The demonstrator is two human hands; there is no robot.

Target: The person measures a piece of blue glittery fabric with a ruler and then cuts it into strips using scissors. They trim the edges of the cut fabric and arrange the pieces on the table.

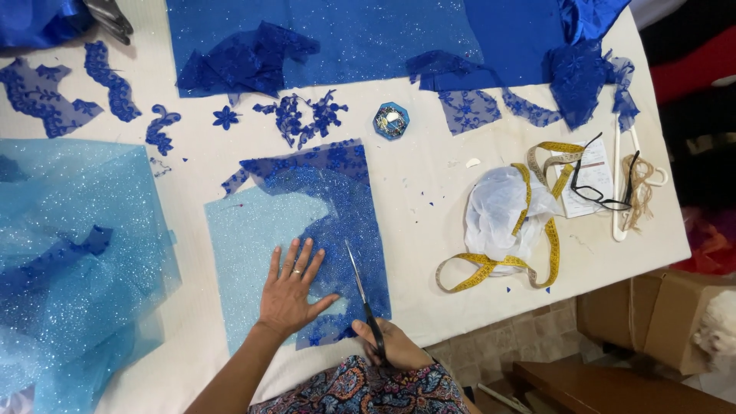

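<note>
While the left hand [290, 290] lay flat with fingers spread on the dark blue glitter lace [337, 222], the right hand [389, 345] was closed around the handles of the scissors [360, 285], blades pointing up into the cloth. The lace sat on a pale blue glitter panel [249, 245] near the table's [429, 199] front edge. It looked light, limp and prone to sliding, best pinned by a flat palm close beside the cut. A small blue hexagonal box [392, 120] stood farther back; I couldn't make out its contents.

The left hand [290, 295] presses flat on blue glitter fabric [337, 230] while the right hand [391, 345] holds scissors [362, 291].
</note>
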